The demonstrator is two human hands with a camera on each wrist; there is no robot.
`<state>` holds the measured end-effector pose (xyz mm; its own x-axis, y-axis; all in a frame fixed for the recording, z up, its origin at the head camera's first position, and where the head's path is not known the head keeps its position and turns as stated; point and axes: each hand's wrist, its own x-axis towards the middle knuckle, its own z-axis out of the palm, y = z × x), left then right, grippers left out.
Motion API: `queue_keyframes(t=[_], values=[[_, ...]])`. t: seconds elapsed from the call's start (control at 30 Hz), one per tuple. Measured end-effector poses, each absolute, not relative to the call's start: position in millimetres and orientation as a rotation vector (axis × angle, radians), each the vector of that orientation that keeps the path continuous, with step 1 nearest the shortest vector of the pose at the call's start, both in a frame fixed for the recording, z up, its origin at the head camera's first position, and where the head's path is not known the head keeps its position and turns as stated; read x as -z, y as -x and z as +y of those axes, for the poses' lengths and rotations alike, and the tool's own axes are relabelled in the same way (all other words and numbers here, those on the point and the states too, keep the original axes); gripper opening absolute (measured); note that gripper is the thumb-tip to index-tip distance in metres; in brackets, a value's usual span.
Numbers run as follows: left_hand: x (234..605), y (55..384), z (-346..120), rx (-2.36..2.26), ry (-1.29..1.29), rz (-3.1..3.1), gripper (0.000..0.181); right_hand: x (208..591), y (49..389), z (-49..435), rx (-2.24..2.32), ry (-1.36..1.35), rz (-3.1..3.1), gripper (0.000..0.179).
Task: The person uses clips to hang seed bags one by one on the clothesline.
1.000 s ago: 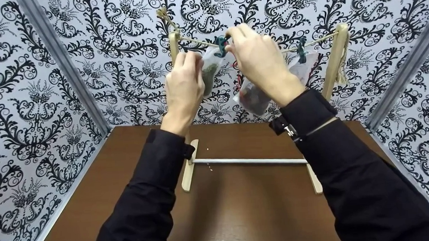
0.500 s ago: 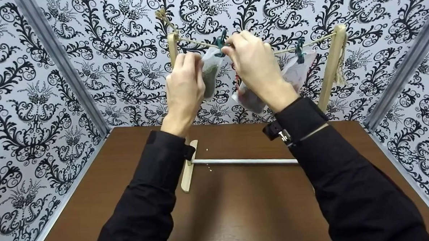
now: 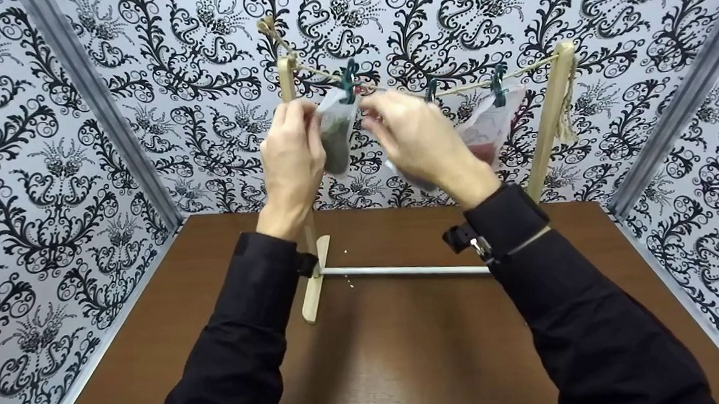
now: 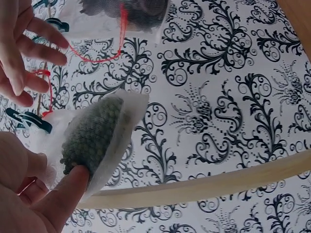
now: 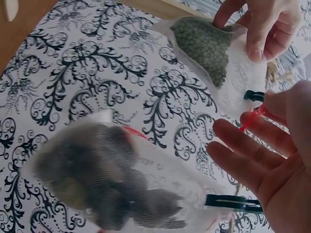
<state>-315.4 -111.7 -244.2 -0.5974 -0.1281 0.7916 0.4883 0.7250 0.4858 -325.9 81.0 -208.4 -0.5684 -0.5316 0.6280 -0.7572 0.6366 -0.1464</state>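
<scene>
A white mesh drawstring bag (image 3: 336,143) of small green, pea-like grains hangs from a rope (image 3: 531,69) by a dark green clothespin (image 3: 349,84). My left hand (image 3: 290,147) pinches the bag's side between thumb and fingers, also seen in the left wrist view. Just right of that clothespin is my right hand (image 3: 420,135), its fingers loosely spread and holding nothing. The thumb of my right hand lies close to the clothespin (image 5: 254,95) and the red drawstring (image 5: 250,120) in the right wrist view; contact is unclear.
A mesh bag (image 5: 102,174) with dark lumpy contents and another mesh bag (image 3: 483,120) with reddish contents hang farther right. Two wooden posts (image 3: 551,121) hold the rope; a white rod (image 3: 405,271) joins their feet on the brown table (image 3: 378,347). A few crumbs lie there.
My right hand has come off the clothespin and dropped slightly, leaving it on the rope. My left hand has shifted a little left and down, drawing the bag of grains along.
</scene>
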Motion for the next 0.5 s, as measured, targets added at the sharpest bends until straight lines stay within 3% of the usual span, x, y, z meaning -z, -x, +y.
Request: queue_keyframes(t=[0.5], values=[[268, 309, -112, 0.751, 0.252, -2.065, 0.017, 252, 313, 119, -0.597, -1.177, -2.150, 0.032]])
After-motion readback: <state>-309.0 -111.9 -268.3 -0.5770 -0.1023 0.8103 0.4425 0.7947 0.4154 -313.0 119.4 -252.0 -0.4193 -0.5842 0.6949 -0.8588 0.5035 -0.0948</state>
